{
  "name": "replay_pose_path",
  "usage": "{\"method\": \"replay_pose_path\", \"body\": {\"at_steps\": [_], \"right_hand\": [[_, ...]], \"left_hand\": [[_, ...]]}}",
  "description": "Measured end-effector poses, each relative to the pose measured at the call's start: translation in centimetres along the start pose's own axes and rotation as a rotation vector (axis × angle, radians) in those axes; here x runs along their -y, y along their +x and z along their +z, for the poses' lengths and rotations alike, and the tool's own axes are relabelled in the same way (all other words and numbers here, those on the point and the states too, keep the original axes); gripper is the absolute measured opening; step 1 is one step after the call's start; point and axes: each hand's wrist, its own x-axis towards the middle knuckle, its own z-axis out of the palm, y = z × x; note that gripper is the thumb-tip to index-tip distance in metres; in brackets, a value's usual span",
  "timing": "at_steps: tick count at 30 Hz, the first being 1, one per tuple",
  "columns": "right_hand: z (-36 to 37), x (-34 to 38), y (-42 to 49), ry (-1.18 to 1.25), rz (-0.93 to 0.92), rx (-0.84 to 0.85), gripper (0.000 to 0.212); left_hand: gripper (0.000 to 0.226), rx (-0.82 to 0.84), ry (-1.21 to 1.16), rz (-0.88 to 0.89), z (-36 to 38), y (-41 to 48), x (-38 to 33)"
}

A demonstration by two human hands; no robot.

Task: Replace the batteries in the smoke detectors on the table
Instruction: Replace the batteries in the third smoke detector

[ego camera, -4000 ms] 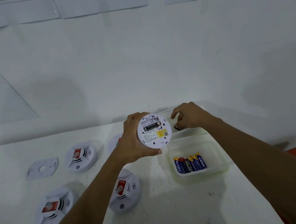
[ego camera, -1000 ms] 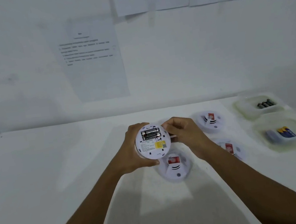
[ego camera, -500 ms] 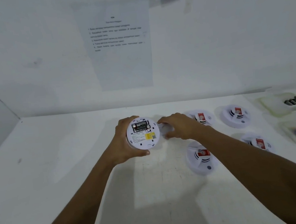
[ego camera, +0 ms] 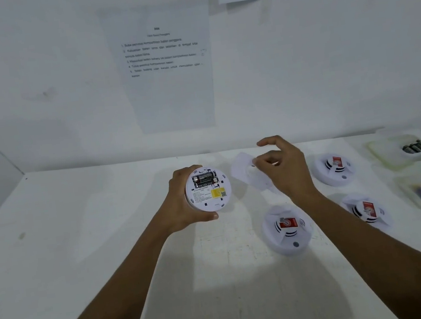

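Left grip (ego camera: 183,203), forearm extended, curls fingers and thumb round the smoke detector (ego camera: 208,190) above the counter (ego camera: 92,228), its batteries (ego camera: 204,179) exposed; right grip (ego camera: 287,173), just beside it, pinches a blurred white base plate (ego camera: 243,172), index finger lifted.

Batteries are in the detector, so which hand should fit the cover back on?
Right. The right hand pinches the cover beside the detector, while the left hand is busy gripping that detector, battery side facing up.

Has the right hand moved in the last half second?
Yes. The right hand has shifted right, now directly beyond the nearest detector, pinching the white cover.
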Motion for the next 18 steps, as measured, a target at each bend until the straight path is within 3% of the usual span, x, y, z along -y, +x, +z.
{"method": "replay_pose_path", "body": {"at_steps": [3, 6, 11, 18], "right_hand": [[-1.0, 1.5, -1.1, 0.228, 0.081, 0.046, 0.023], [-1.1, 1.4, -2.1, 0.243, 0.094, 0.108, 0.023], [-1.9, 0.0, -2.4, 0.118, 0.047, 0.011, 0.015], [-3.1, -1.3, -2.3, -0.19, -0.233, 0.005, 0.015]], "left_hand": [[0.101, 0.019, -0.008, 0.022, 1.6, 0.8, -1.0], [0.101, 0.03, -0.028, 0.053, 3.6, 1.7, -2.3], [0.102, 0.03, -0.043, 0.107, 6.0, 3.0, -3.5], [0.1, 0.041, -0.029, 0.14, 8.1, 4.1, -4.0]]}}
